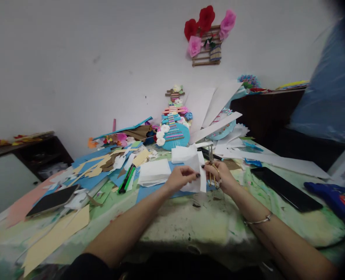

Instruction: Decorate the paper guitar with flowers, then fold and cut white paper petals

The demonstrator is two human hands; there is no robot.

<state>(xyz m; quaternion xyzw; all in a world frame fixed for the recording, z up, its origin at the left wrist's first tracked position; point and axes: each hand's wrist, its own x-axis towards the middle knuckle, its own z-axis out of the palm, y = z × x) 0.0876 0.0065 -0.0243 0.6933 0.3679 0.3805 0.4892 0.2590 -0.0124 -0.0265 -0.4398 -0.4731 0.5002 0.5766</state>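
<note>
My left hand [182, 178] pinches a thin sheet of white paper [202, 179], with the fingertips at the sheet's left side. My right hand [223, 178] is closed round the gold handles of a pair of scissors [210, 153]. The blades point away from me and upward, beside the paper. The right thumb or finger also comes to the sheet's edge; I cannot tell how firmly it touches. A stack of white paper squares [154, 173] lies left of my left hand, and more folded white paper [182, 154] lies just behind.
A green utility knife [127, 179] and coloured paper scraps [102, 163] lie to the left. A dark phone [286, 188] is at the right. A blue paper guitar-like craft [174, 134] stands against the wall. A black tablet-like object [52, 200] sits far left.
</note>
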